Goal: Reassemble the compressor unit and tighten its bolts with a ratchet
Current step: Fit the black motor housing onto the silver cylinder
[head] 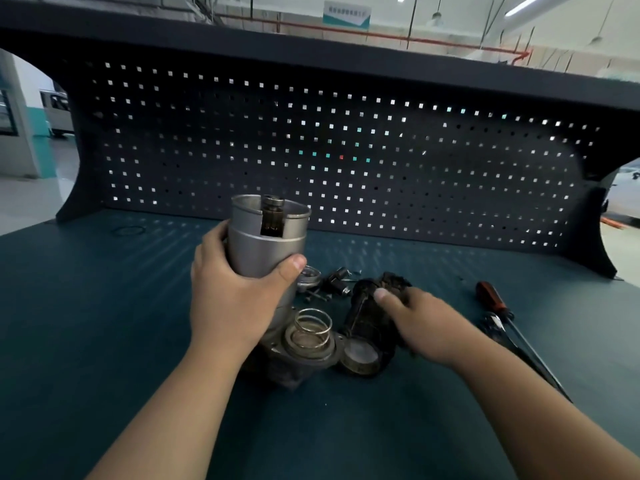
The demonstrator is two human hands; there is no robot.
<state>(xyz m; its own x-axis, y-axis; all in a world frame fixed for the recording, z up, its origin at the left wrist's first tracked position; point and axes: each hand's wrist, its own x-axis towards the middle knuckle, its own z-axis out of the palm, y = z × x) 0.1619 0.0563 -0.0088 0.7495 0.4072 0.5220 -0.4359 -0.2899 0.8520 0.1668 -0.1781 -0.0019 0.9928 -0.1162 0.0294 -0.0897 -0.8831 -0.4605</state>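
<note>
My left hand (232,299) grips a silver metal cylinder housing (268,237), held upright above the bench, with a slot in its wall that shows a brown part inside. My right hand (419,323) grasps a dark, dirty cylindrical part (367,337) that lies on the bench, thumb on top. Between them sits a flanged base (304,355) with a coil spring (313,329) standing on it. Small bolts and fittings (332,285) lie just behind.
A green bench top (104,323) carries everything. A red-handled screwdriver (493,301) and a long metal tool (519,351) lie at the right. A dark pegboard (346,150) closes the back. A thin ring (127,231) lies at the far left.
</note>
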